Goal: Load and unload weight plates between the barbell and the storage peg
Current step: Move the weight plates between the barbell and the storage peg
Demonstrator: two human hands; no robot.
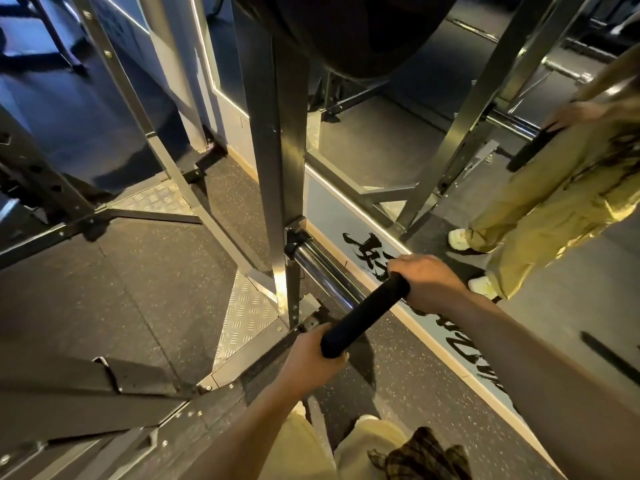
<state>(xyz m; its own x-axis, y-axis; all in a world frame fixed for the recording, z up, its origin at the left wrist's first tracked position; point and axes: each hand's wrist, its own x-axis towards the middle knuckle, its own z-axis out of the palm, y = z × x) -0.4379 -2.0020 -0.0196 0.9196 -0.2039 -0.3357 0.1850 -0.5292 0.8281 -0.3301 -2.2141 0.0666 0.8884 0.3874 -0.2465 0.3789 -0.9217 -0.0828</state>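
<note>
My left hand (313, 355) curls its fingers around the near rim of the weight plate (363, 315), and my right hand (427, 280) wraps over the far rim, so both grip the same plate. I count one plate in my hands, seen edge-on as a black band. Its edge runs diagonally from lower left, by my left hand, up to the right under my right hand. The plate sits at the open end of the chrome storage peg (320, 268); I cannot tell whether the peg passes through its bore or only meets its face.

The peg's long axis runs from its collar on the rack upright (280, 161) down and to the right toward the plate, roughly square to the plate's face. I count one peg here. One large dark plate (349, 29) hangs higher on the same upright, directly above the peg.

Just beside the peg on its right runs a mirror (381, 140) with black brush lettering low on the glass. In it I see one reflection of a person (561, 188) in olive trousers and pale shoes. The floor (149, 282) is dark speckled rubber, with a steel tread plate (242, 313) at the foot of the upright.
</note>
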